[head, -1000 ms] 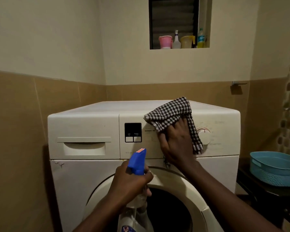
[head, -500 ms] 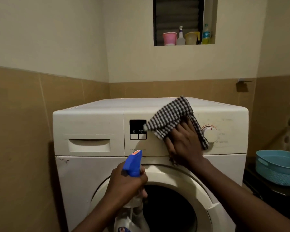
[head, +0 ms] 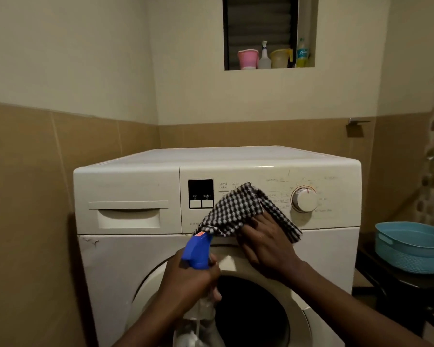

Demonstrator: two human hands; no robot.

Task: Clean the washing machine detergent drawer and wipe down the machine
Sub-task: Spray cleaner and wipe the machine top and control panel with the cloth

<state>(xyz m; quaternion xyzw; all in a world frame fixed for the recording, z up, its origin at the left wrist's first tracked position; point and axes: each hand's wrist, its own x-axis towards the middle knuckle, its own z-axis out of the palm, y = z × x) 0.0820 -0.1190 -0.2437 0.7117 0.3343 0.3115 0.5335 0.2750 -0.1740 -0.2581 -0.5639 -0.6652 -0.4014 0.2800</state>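
White washing machine, black-and-white checked cloth, spray bottle with blue head, teal basin, pink cup, yellow cup, tan wall tiles.

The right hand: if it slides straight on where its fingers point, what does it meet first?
Likely the black display, up and to the left. The right hand presses the checked cloth on the panel, so the cloth leads.

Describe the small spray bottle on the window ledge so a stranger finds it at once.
Above the washing machine, a window niche sits high in the wall. On its ledge, the spray bottle stands between a pink cup and a yellow jug. It alone is whitish with a narrow nozzle top.
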